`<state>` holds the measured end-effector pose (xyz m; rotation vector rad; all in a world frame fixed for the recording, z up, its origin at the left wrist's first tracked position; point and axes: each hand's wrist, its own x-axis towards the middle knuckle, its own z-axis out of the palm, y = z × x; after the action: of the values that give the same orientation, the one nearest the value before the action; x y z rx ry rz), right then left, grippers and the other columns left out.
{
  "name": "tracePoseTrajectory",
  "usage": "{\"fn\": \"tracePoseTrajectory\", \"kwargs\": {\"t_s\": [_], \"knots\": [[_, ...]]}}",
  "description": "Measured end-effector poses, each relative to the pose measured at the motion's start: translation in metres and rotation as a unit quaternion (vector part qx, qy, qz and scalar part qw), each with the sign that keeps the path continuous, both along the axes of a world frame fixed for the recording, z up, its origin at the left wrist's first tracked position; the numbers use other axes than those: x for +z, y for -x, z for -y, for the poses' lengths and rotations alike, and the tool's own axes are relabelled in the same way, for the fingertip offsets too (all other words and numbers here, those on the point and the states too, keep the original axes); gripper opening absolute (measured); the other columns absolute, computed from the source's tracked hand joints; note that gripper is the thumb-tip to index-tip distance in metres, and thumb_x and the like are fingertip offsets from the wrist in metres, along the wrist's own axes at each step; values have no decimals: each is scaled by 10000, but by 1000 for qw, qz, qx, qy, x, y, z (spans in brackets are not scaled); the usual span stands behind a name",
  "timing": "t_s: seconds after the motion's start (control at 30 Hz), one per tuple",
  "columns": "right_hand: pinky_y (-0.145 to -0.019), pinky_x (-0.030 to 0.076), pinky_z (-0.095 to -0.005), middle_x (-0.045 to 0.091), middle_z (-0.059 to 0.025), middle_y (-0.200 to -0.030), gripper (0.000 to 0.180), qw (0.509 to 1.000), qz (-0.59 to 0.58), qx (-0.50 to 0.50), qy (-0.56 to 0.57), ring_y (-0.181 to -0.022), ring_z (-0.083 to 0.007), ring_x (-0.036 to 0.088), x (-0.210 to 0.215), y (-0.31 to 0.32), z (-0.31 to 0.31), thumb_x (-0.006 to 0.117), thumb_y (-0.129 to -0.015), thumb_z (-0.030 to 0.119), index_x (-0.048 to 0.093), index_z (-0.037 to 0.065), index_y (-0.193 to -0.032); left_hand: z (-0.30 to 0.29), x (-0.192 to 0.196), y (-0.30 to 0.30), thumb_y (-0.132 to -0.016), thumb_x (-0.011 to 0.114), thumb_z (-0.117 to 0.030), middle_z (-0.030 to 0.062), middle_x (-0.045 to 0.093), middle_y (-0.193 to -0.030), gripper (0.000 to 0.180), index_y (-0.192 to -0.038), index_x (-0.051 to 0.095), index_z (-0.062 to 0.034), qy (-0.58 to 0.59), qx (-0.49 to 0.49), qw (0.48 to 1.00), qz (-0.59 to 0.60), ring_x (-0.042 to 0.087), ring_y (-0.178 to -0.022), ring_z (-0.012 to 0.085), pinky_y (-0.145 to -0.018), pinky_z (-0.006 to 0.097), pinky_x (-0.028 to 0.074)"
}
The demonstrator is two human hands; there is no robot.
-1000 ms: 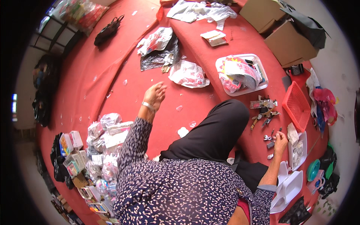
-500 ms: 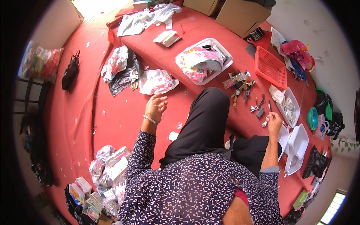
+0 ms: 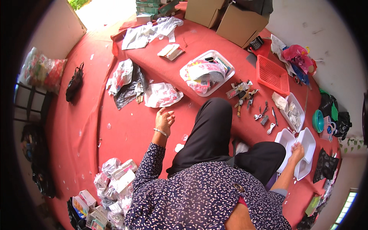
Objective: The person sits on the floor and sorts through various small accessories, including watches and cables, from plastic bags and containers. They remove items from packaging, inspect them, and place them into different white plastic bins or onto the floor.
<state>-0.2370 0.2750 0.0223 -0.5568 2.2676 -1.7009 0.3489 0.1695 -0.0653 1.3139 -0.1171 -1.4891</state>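
My left hand (image 3: 165,122) is raised over the red floor cloth with its fingers apart and nothing in them. Just beyond it lies a white plastic bag (image 3: 163,96) with red print. My right hand (image 3: 296,153) is over two white plastic trays, between the left tray (image 3: 283,138) and the right tray (image 3: 308,142). Its fingers are smeared, so whether they grip a rim or a small thing cannot be made out. Ahead of it lie a coiled white cable (image 3: 271,128), a dark pen (image 3: 275,116) and a small grey block (image 3: 264,120).
Wristwatches (image 3: 242,97) lie in a pile beside a white basket (image 3: 221,86) with bags. A red basket (image 3: 272,76) and a filled white tray (image 3: 298,123) stand on the right. Wrapped packets (image 3: 115,180) are heaped at lower left. Cardboard boxes (image 3: 241,27) stand at the back.
My right hand has moved from beside the white cable back and right to the white trays. The cable now lies uncovered. My left hand stays raised; the whole view has shifted slightly.
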Motion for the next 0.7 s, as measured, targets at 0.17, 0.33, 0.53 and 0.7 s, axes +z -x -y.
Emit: {"fn": "tracePoseTrajectory", "kwargs": {"t_s": [0.17,0.33,0.53,0.7], "knots": [[-547,467,-289,581,-108,-830,224,937,-105,116,-313,-623,-211,567,-142,27,-108,486,-798,165,545,17,-956,-1,12,7,-770,452,-17,124,557,-912,499,-1230,266,-66,0,-10,1000,26,553,-645,156,-546,237,481],[-561,468,-298,578,-114,-852,235,881,-35,213,-420,-649,-223,567,-201,-48,-173,486,-797,172,541,22,-969,26,46,38,-748,473,9,126,548,-919,535,-1223,239,-71,67,-8,993,94,557,-661,157,-534,236,476],[-578,470,-309,573,-121,-878,249,862,10,267,-430,-680,-237,566,-217,-88,-191,486,-794,181,536,28,-985,45,69,74,-746,505,16,116,522,-972,583,-1255,235,-71,309,-68,887,335,556,-750,165,-617,228,462],[-592,472,-317,570,-127,-900,261,859,37,268,-436,-705,-248,566,-221,-88,-190,486,-793,188,532,34,-998,74,90,141,-751,465,25,155,440,-1069,607,-1294,202,-43,352,-206,715,568,504,-888,212,-743,304,439]]}}
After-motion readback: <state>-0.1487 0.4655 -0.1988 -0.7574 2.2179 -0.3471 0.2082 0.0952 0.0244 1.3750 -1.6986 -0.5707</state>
